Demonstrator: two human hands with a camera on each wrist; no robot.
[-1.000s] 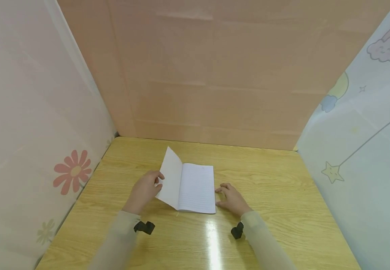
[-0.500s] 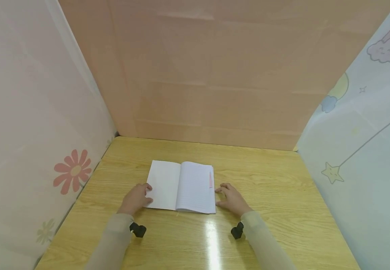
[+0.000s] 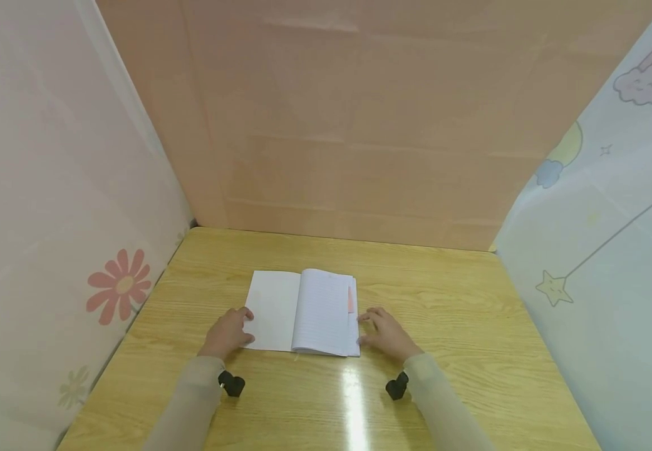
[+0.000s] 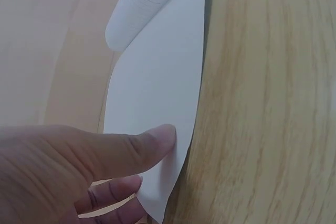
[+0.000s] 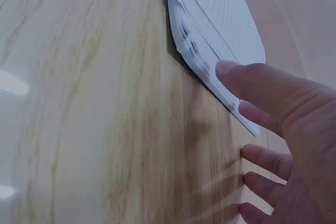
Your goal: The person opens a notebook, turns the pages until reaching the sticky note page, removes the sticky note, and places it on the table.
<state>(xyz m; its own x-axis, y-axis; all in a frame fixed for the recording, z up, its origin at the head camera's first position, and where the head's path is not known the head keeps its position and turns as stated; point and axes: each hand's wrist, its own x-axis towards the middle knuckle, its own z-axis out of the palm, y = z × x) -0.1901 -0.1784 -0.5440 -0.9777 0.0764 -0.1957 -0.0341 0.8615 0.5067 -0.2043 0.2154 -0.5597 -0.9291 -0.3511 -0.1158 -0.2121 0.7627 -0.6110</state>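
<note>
An open notebook [image 3: 322, 313] lies on the wooden table, its blank white inside cover [image 3: 272, 310] spread to the left. Lined pages bulge up near the spine, and a small pink tab [image 3: 351, 300] shows at the right edge. My left hand [image 3: 228, 332] holds the cover's left edge: in the left wrist view the thumb [image 4: 157, 142] lies on the white sheet and fingers are at and behind its edge. My right hand [image 3: 389, 335] rests by the notebook's right edge, fingers relaxed and spread, with fingertips at the table and the thumb [image 5: 231, 72] near the page edges.
The wooden table [image 3: 455, 300] is bordered by an orange-brown backdrop [image 3: 348, 125] behind. Pale printed sheets stand to the left [image 3: 49, 188] and right [image 3: 613, 219]. A black wrist device [image 3: 232, 383] sits on the left sleeve and another [image 3: 397, 385] on the right.
My left hand has moved left and down, laying the raised cover flat. Pages have lifted at the spine and shifted left, revealing the pink tab. My right hand has stayed in place.
</note>
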